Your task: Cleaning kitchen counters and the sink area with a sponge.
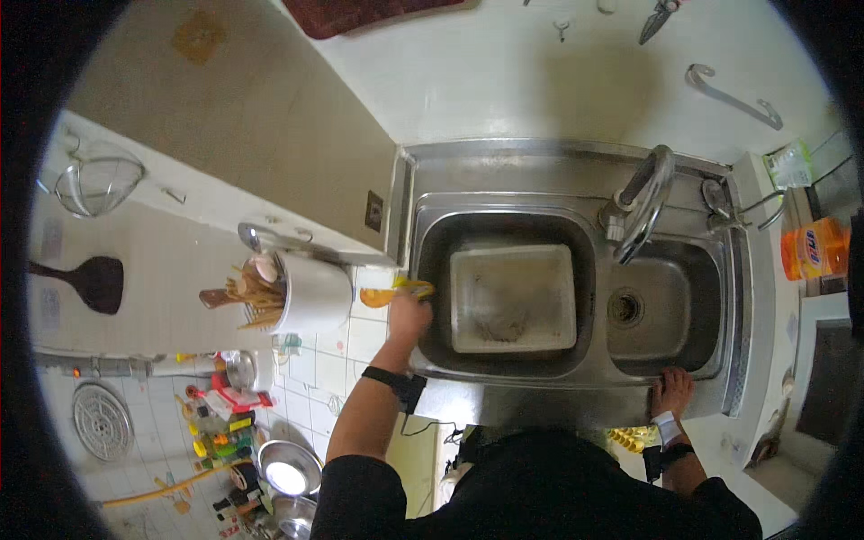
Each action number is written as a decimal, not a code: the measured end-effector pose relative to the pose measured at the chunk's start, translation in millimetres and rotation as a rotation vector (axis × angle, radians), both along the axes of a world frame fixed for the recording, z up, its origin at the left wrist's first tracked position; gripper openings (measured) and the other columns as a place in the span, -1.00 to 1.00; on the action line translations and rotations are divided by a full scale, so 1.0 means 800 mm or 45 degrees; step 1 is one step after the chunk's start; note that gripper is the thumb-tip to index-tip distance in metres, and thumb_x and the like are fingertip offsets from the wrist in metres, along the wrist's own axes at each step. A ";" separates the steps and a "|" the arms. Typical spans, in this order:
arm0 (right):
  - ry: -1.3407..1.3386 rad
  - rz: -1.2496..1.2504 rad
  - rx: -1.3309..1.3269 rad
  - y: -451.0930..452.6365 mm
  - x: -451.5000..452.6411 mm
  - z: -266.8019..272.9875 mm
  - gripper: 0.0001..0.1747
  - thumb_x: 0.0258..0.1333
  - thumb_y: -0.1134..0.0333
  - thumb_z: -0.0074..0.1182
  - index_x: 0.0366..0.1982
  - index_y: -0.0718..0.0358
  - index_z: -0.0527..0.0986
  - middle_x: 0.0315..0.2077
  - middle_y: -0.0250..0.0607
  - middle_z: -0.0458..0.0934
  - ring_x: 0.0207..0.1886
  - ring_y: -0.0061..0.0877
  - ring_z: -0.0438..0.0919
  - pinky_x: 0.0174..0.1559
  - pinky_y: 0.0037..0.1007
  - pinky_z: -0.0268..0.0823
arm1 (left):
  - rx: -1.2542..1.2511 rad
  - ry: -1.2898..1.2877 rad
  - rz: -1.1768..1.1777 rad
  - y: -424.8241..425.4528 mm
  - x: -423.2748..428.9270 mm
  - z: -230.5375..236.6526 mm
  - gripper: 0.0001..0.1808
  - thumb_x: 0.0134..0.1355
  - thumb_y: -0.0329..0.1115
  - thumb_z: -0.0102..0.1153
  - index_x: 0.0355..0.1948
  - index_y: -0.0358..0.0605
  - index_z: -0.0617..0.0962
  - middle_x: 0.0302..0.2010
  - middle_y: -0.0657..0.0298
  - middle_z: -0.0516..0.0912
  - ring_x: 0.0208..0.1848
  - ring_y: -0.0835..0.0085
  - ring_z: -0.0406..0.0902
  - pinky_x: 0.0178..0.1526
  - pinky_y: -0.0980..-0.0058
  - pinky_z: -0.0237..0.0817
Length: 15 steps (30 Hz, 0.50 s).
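Observation:
My left hand [410, 316] is at the left rim of the large stainless steel sink basin [432, 351], slightly blurred. Its fingers close around a yellow and orange object [378, 297], whose exact kind I cannot make out. In that basin sits a rectangular pale tray [513, 297] with dark residue on its bottom. My right hand [673, 391] rests, palm down, on the front edge of the smaller basin [661, 283], holding nothing; its fingers are slightly spread. A chrome faucet [651, 202] arches over the divider between the basins.
Left of the sink, a white container [317, 293] holds wooden utensils on a tiled counter [331, 368]. Metal bowls [289, 468] and several bottles [219, 439] stand farther left. An orange detergent package [815, 248] is at the right. A black spatula [98, 283] hangs at left.

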State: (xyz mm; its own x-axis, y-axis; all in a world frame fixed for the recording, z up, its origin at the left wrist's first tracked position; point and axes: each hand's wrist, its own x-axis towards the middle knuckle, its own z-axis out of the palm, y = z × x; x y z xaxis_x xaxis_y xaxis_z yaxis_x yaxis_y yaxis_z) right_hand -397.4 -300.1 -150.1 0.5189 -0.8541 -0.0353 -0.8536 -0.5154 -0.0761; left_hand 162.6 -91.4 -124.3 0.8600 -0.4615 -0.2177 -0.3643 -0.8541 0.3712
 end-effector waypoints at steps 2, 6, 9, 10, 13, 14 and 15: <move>0.013 -0.065 0.041 0.001 0.002 0.006 -0.63 0.03 0.16 -0.02 -0.15 0.22 0.45 -0.08 -0.10 0.42 0.12 -0.13 0.30 0.20 -0.06 0.00 | -0.137 -0.110 -0.336 -0.061 -0.018 0.026 -0.64 -0.01 -0.35 0.13 -0.16 -0.26 0.47 -0.16 -0.10 0.52 -0.09 -0.07 0.45 0.02 0.09 0.28; -0.043 -0.035 0.019 0.003 -0.017 -0.005 -0.52 0.01 0.06 0.00 -0.09 0.20 0.49 0.01 -0.05 0.40 0.14 -0.09 0.29 0.20 -0.03 0.02 | -0.125 -0.675 -0.284 -0.186 0.026 0.045 -0.67 0.05 -0.35 0.11 -0.16 -0.27 0.44 -0.20 0.01 0.50 -0.01 0.04 0.40 0.00 0.08 0.26; -0.033 -0.060 0.054 0.003 -0.001 -0.005 -0.52 0.02 0.04 -0.02 -0.10 0.20 0.49 0.00 -0.02 0.41 0.14 -0.08 0.29 0.20 -0.03 0.02 | -0.065 -0.834 -0.232 -0.223 0.112 0.024 -0.66 0.04 -0.48 0.01 -0.10 -0.26 0.44 -0.10 -0.07 0.47 -0.01 0.00 0.38 0.08 0.09 0.19; -0.010 -0.103 0.117 0.004 -0.003 0.003 -0.52 0.03 0.03 -0.05 -0.10 0.20 0.49 0.00 -0.01 0.41 0.14 -0.08 0.29 0.20 -0.03 0.02 | -0.081 -0.814 -0.263 -0.235 0.112 0.024 -0.66 0.04 -0.48 0.01 -0.10 -0.26 0.44 -0.10 -0.07 0.47 -0.01 0.00 0.38 0.08 0.09 0.19; -0.047 -0.080 0.062 0.005 -0.009 0.002 -0.52 0.01 0.01 -0.08 -0.15 0.19 0.50 -0.04 -0.02 0.42 0.11 -0.10 0.31 0.19 -0.03 0.02 | 0.131 -0.476 -0.613 -0.257 0.073 0.012 -0.64 0.02 -0.47 0.06 -0.09 -0.23 0.45 -0.09 -0.01 0.49 -0.05 0.04 0.43 -0.04 0.15 0.33; -0.031 -0.091 0.054 0.002 -0.007 0.004 -0.53 -0.01 -0.01 -0.09 -0.19 0.18 0.50 -0.09 -0.07 0.44 0.07 -0.11 0.32 0.16 -0.03 0.04 | 0.129 -0.345 -0.728 -0.258 0.039 0.000 -0.62 0.02 -0.47 0.08 -0.08 -0.22 0.45 -0.08 0.00 0.49 -0.06 0.05 0.45 -0.08 0.18 0.39; -0.018 -0.116 0.068 -0.001 0.001 0.011 -0.53 -0.01 -0.01 -0.09 -0.19 0.18 0.50 -0.09 -0.07 0.44 0.07 -0.11 0.32 0.16 -0.03 0.04 | 0.175 -0.386 -0.970 -0.244 0.005 -0.020 -0.62 0.02 -0.45 0.09 -0.08 -0.23 0.45 -0.07 0.00 0.49 -0.07 0.06 0.47 -0.11 0.21 0.42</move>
